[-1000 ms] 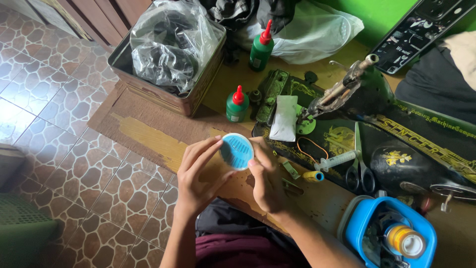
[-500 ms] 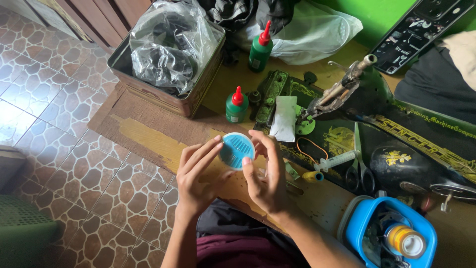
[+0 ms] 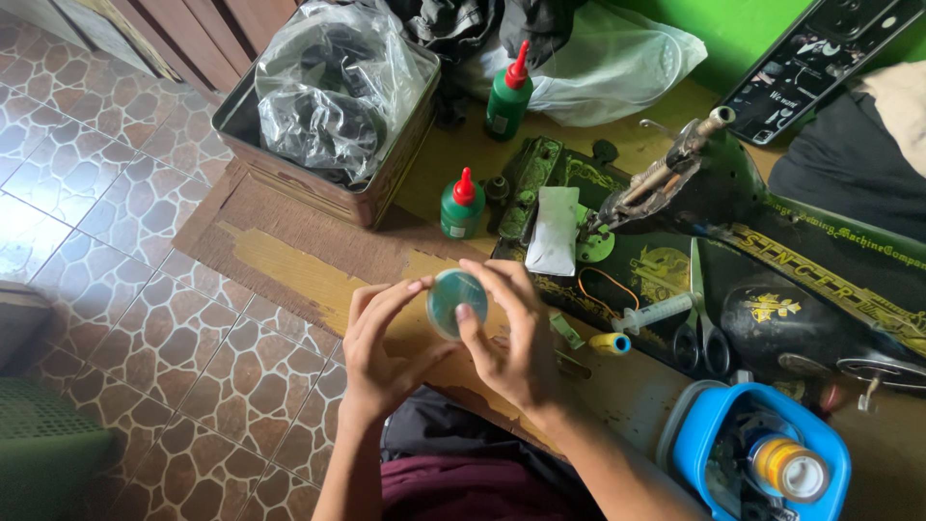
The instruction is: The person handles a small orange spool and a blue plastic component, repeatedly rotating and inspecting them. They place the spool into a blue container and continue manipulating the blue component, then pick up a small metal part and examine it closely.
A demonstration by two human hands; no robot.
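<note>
Fingers of both hands close around a small round container (image 3: 455, 301) with a clear lid and blue-green inside, held up on edge above the near rim of the wooden table (image 3: 289, 265). From the head camera, the left hand (image 3: 386, 347) cups it from the left, fingertips on its upper rim and thumb reaching toward its lower edge. The right hand (image 3: 511, 333) grips from the right, fingers curled over the top and thumb pressed flat on the lid. Both hands are shut on the container; neither lies open.

Just beyond the container stands a green bottle with a red cap (image 3: 462, 205), and a second one like it (image 3: 508, 94) stands farther back beside a clear plastic bag (image 3: 617, 72). To the left of the nearer bottle sits a metal tin (image 3: 318, 188) stuffed with crumpled plastic (image 3: 333, 87). To the right lies a black sewing machine (image 3: 762, 260) on its side, with a white packet (image 3: 555, 230), a syringe (image 3: 661, 312) and scissors (image 3: 701, 323) resting on it. A small yellow spool (image 3: 610, 343) lies near the right hand. At the lower right a blue tub (image 3: 709, 434) holds a yellow-topped spool (image 3: 786, 468). Patterned floor tiles (image 3: 125, 289) fill the left side.
</note>
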